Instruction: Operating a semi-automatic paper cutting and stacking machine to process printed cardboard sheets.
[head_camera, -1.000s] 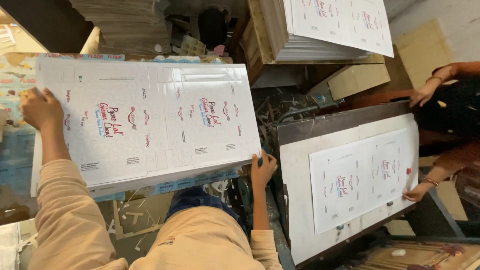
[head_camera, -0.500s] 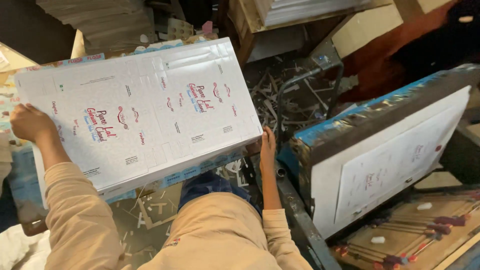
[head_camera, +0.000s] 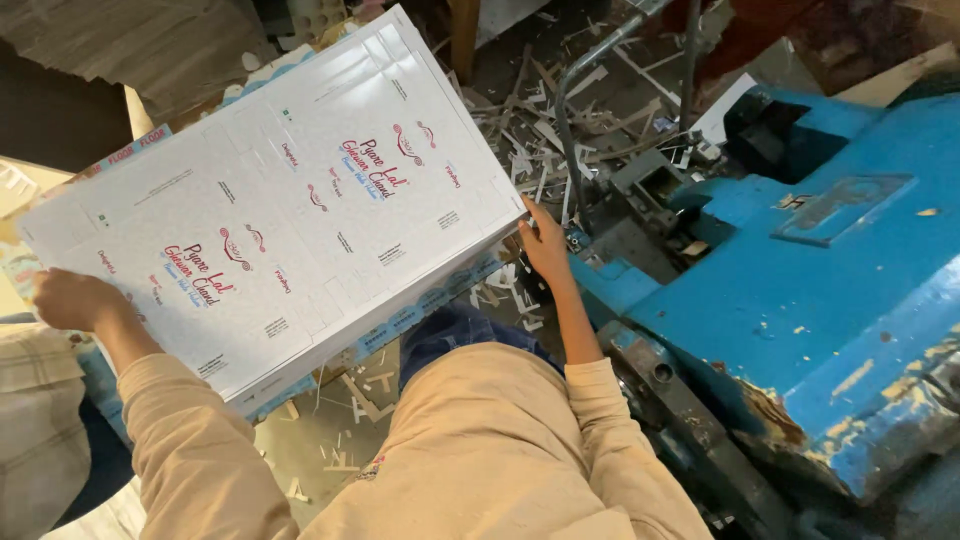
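Observation:
A thick stack of large white printed cardboard sheets (head_camera: 290, 200) is held flat in front of me, tilted with its far corner up to the right. My left hand (head_camera: 75, 298) grips the stack's near left edge. On the opposite side my right hand (head_camera: 545, 245) grips the right corner from below. Both arms wear beige sleeves. A sheet with a blue printed border shows beneath the stack.
A big blue metal machine (head_camera: 800, 290) with chipped paint fills the right side. Paper and card scraps (head_camera: 530, 140) litter the floor ahead and below the stack. A bent metal rod (head_camera: 580, 70) rises by the machine. Checked cloth (head_camera: 35, 420) lies at lower left.
The view has swung away from the machine's open bed with its printed sheet; the stack has tilted and shifted up and left, both hands still on it. Another person's hands are out of view.

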